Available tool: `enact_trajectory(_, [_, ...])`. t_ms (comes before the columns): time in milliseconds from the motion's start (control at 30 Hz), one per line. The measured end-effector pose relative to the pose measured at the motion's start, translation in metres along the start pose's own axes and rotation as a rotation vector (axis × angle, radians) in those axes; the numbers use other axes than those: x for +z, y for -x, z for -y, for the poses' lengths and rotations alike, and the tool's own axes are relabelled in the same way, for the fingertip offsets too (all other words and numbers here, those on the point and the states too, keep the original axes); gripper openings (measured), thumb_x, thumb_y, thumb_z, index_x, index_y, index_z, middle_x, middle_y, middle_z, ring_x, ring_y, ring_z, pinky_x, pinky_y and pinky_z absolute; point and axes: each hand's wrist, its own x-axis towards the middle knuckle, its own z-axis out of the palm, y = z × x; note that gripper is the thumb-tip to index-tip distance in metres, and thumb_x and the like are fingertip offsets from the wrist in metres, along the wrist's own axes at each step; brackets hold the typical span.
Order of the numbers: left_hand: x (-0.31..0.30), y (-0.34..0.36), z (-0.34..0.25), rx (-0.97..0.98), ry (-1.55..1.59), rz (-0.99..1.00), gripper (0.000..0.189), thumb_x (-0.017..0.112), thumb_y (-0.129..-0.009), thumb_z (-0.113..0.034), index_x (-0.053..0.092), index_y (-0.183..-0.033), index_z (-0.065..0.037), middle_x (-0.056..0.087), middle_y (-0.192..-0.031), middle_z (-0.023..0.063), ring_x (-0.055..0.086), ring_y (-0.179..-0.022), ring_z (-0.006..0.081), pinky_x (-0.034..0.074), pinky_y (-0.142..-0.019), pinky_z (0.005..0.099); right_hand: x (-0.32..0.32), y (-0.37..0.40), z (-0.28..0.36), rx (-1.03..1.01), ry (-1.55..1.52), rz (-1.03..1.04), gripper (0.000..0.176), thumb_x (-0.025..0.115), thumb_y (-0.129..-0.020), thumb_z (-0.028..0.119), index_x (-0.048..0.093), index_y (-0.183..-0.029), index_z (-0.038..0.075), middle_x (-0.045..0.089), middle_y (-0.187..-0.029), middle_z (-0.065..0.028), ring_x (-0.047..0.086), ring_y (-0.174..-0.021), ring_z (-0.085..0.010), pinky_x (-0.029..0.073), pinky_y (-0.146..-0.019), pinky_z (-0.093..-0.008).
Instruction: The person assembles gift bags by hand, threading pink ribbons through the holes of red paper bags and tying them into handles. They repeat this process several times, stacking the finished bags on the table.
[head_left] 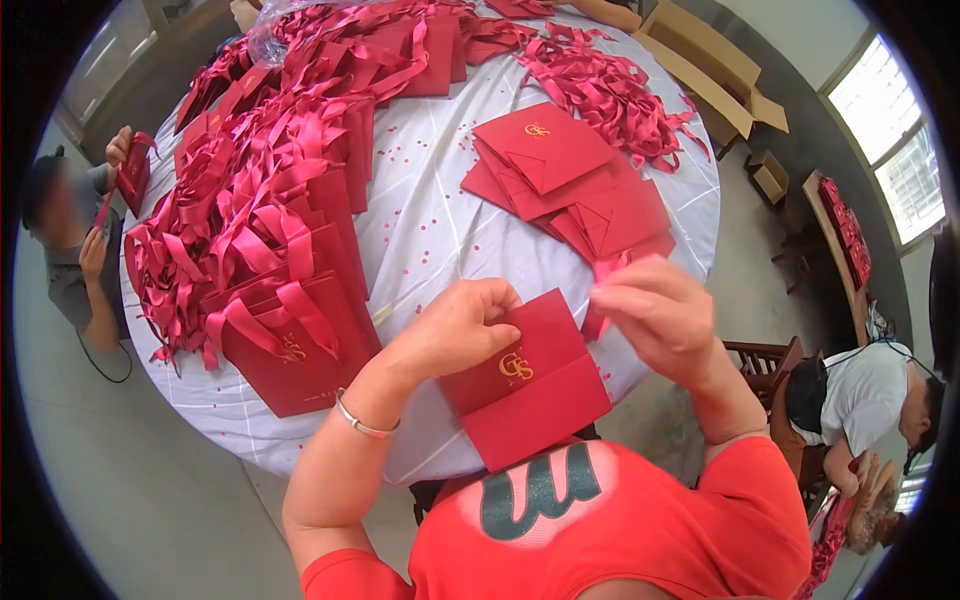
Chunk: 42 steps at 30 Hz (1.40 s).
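Note:
A red paper gift bag [540, 397] with a gold monogram lies flat and tilted at the table's near edge, close to my body. My left hand [455, 330] is closed on its upper left edge, thumb on the printed face. Off the bag's upper right corner, my right hand [660, 315] pinches a red ribbon [596, 322] that hangs down beside the bag. The fingertips of that hand are slightly blurred. Just beyond it lies a stack of flat red bags [560, 165], fanned unevenly.
Red bags with ribbon handles [300, 350] crowd the left side of the round white-clothed table [420, 200]. Loose ribbons [610, 90] are heaped at the far right. One person [75, 230] holds a bag at left; others sit at right. Cardboard boxes [705, 60] stand behind.

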Motion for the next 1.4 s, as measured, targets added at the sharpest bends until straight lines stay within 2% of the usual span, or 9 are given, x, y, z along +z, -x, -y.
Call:
enact_trajectory(133, [0.0,0.001,0.0,-0.079,0.057,0.076,0.011,0.059,-0.087,0.005,0.058,-0.097,0.001,0.066,-0.082,0.0012,0.059,-0.072,0.0053,0.047,-0.062,0.023,0.012,0.006,-0.014,-0.107,0.034,0.163,0.025,0.079,-0.07,-0.002,0.071,-0.092,0.005,0.067,-0.082,-0.0051,0.061,-0.08,-0.0238,0.047,-0.075,-0.0368])
enact_trajectory(167, [0.0,0.001,-0.001,-0.083,0.061,0.079,0.011,0.059,-0.087,0.005,0.058,-0.097,0.001,0.066,-0.082,0.0012,0.059,-0.072,0.0053,0.047,-0.062,0.023,0.014,0.011,-0.015,0.041,-0.113,0.141,0.024,0.08,-0.069,-0.001,0.07,-0.09,0.005,0.067,-0.082,-0.0051,0.062,-0.08,-0.0236,0.047,-0.074,-0.0363])
enact_trajectory(200, [0.0,0.001,-0.002,-0.114,0.118,0.122,0.012,0.059,-0.087,0.005,0.059,-0.099,0.001,0.067,-0.085,0.0019,0.06,-0.075,0.0058,0.048,-0.064,0.0229,0.016,0.015,-0.017,0.19,-0.257,0.117,0.023,0.08,-0.069,-0.001,0.07,-0.089,0.006,0.067,-0.081,-0.005,0.062,-0.08,-0.0234,0.047,-0.074,-0.0358])
enact_trajectory(333, [0.001,-0.001,0.003,-0.089,0.433,0.218,0.022,0.057,-0.089,0.003,0.059,-0.111,0.003,0.069,-0.099,0.006,0.064,-0.087,0.0088,0.052,-0.077,0.0235,0.023,0.025,-0.028,0.212,-0.375,0.135,0.027,0.083,-0.069,0.004,0.07,-0.092,0.006,0.066,-0.081,-0.0049,0.06,-0.079,-0.0223,0.047,-0.071,-0.0343])
enact_trajectory(533, [-0.002,-0.004,0.004,-0.129,0.521,0.272,0.03,0.058,-0.094,-0.003,0.057,-0.123,0.005,0.068,-0.11,0.0073,0.064,-0.099,0.0104,0.051,-0.089,0.0251,0.03,0.03,-0.03,0.121,-0.331,0.112,0.024,0.082,-0.069,0.002,0.07,-0.089,0.006,0.064,-0.08,-0.005,0.06,-0.078,-0.0236,0.047,-0.07,-0.0347])
enact_trajectory(833, [-0.001,-0.004,0.008,-0.183,0.518,0.28,0.021,0.051,-0.095,-0.003,0.06,-0.114,0.001,0.067,-0.101,0.0024,0.062,-0.089,0.0071,0.05,-0.079,0.023,0.019,0.027,-0.031,-0.007,-0.151,0.262,0.023,0.079,-0.072,0.008,0.071,-0.093,0.009,0.064,-0.083,-0.0018,0.059,-0.081,-0.0227,0.045,-0.073,-0.0365])
enact_trajectory(900, [-0.002,-0.003,0.004,-0.18,0.532,0.275,0.019,0.051,-0.094,-0.002,0.059,-0.111,0.0,0.067,-0.099,0.0023,0.061,-0.087,0.007,0.05,-0.078,0.0229,0.014,0.024,-0.028,-0.005,-0.128,0.327,0.025,0.078,-0.071,0.001,0.07,-0.094,0.008,0.063,-0.083,-0.0028,0.061,-0.081,-0.0249,0.047,-0.073,-0.0368])
enact_trajectory(1100, [-0.002,-0.003,0.009,-0.189,0.611,0.271,0.018,0.055,-0.092,-0.005,0.056,-0.109,0.001,0.067,-0.099,0.0045,0.062,-0.091,0.0073,0.049,-0.081,0.0228,0.018,0.022,-0.029,0.035,-0.173,0.166,0.029,0.078,-0.068,0.001,0.069,-0.096,0.006,0.064,-0.085,-0.0054,0.06,-0.079,-0.0255,0.048,-0.069,-0.0371])
enact_trajectory(1400, [0.0,-0.002,0.005,-0.216,0.623,0.223,0.016,0.052,-0.091,-0.001,0.06,-0.104,0.0,0.067,-0.096,0.0038,0.062,-0.086,0.0076,0.049,-0.076,0.0224,0.028,0.011,-0.018,-0.052,-0.148,0.218,0.023,0.076,-0.07,0.002,0.067,-0.091,0.005,0.064,-0.09,-0.0066,0.06,-0.076,-0.0263,0.05,-0.069,-0.0347])
